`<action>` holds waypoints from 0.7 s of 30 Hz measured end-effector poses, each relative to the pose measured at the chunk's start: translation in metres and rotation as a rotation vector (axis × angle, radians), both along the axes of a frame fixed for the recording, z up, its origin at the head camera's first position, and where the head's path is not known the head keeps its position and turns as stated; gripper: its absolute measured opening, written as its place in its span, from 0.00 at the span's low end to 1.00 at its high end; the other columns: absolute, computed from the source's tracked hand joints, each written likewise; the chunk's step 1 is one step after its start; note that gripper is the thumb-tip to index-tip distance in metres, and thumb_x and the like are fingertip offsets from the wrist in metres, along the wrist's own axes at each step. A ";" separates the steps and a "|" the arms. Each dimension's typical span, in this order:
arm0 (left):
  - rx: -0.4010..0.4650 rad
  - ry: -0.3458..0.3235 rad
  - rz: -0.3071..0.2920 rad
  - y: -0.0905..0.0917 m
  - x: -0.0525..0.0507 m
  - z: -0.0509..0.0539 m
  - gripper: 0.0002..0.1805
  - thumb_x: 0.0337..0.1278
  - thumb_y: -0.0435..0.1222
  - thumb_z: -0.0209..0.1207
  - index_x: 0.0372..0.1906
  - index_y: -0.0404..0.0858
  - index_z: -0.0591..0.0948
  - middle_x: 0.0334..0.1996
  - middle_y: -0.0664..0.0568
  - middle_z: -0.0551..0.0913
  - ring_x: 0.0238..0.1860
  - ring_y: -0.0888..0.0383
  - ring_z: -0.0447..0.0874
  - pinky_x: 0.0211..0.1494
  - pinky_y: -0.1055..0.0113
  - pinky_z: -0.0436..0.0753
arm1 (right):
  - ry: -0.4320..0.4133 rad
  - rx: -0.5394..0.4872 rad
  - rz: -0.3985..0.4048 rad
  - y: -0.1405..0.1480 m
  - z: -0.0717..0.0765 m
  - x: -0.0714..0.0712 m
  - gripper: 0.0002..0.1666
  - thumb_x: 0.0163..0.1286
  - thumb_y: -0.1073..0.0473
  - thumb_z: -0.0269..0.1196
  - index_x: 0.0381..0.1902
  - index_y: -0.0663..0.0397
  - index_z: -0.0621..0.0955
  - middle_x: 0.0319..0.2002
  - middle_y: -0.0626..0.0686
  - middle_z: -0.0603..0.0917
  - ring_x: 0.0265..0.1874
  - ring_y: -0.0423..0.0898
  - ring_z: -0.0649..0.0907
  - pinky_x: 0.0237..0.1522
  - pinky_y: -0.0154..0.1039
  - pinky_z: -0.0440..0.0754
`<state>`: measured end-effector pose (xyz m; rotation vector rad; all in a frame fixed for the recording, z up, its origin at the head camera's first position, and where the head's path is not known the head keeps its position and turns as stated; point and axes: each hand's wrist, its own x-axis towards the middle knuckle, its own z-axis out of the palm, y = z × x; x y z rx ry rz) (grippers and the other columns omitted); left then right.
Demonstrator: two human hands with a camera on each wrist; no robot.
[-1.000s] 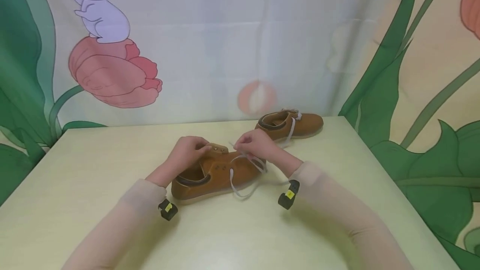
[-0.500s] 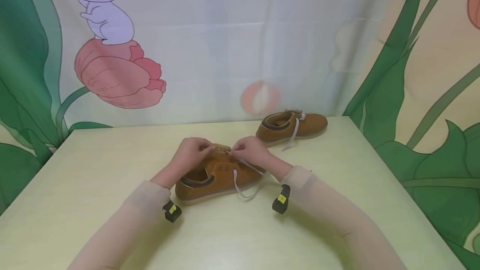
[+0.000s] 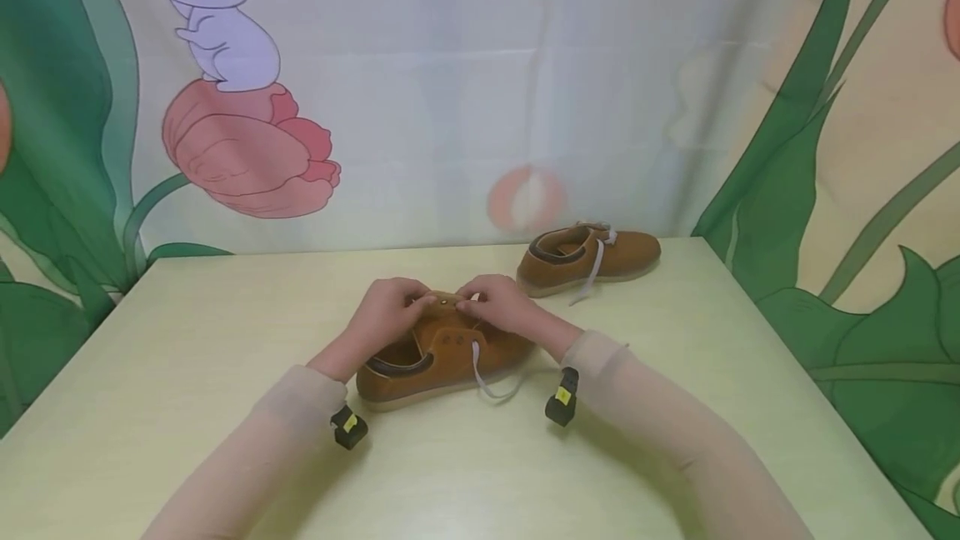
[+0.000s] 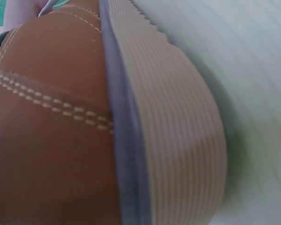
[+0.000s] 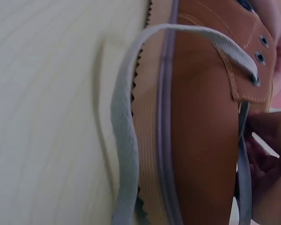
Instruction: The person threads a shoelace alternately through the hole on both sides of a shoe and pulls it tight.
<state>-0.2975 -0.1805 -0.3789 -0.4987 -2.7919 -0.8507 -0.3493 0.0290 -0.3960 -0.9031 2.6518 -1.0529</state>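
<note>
A brown shoe [image 3: 420,373] stands on the table, its toe toward the right. My left hand [image 3: 386,315] pinches the far eyelet flap of that shoe between thumb and fingers. At the front end of the same flap is my right hand [image 3: 498,302], thumb and fingers closed together; whether a lace end is between them is too small to tell. A pale lace [image 5: 124,117] comes out of the front eyelet of the near flap and loops down beside the sole. In the left wrist view, the shoe's stitched side [image 4: 47,140] and ribbed sole [image 4: 178,122] fill much of the frame.
A second brown shoe [image 3: 633,252], with its lace hanging down, stands at the back right of the pale table [image 3: 187,340]. Behind the table hangs a printed curtain [image 3: 420,148] with flowers and leaves.
My right hand has moved left and slightly down to the far flap, with the lace it held no longer standing out. My left hand stays on the flap. The view has shifted slightly.
</note>
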 end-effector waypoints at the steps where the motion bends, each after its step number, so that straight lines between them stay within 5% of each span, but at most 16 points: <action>1: 0.000 0.002 -0.002 0.000 0.000 0.000 0.11 0.70 0.35 0.61 0.41 0.31 0.89 0.38 0.41 0.91 0.35 0.54 0.83 0.45 0.56 0.84 | -0.045 -0.037 -0.010 0.001 0.000 -0.001 0.14 0.74 0.57 0.64 0.51 0.59 0.87 0.37 0.54 0.87 0.21 0.37 0.72 0.27 0.28 0.71; 5: -0.007 0.008 -0.013 0.000 0.000 -0.002 0.11 0.70 0.35 0.61 0.41 0.31 0.89 0.38 0.41 0.91 0.36 0.53 0.85 0.46 0.54 0.85 | -0.230 -0.163 -0.092 0.004 0.000 -0.004 0.16 0.72 0.55 0.67 0.52 0.58 0.88 0.31 0.50 0.87 0.22 0.36 0.75 0.26 0.28 0.72; 12: -0.014 -0.019 -0.002 0.000 0.000 0.000 0.12 0.71 0.36 0.60 0.43 0.32 0.89 0.40 0.42 0.92 0.39 0.51 0.86 0.51 0.52 0.85 | -0.350 -0.262 -0.183 0.003 0.006 -0.011 0.18 0.73 0.51 0.65 0.52 0.57 0.87 0.50 0.54 0.88 0.39 0.40 0.78 0.37 0.30 0.76; 21: -0.009 0.008 -0.006 0.001 0.003 0.000 0.10 0.69 0.34 0.61 0.43 0.32 0.89 0.42 0.41 0.91 0.43 0.46 0.88 0.52 0.50 0.85 | -0.457 -0.389 -0.168 0.007 0.044 -0.024 0.13 0.84 0.57 0.48 0.52 0.61 0.72 0.59 0.67 0.84 0.26 0.34 0.85 0.29 0.28 0.76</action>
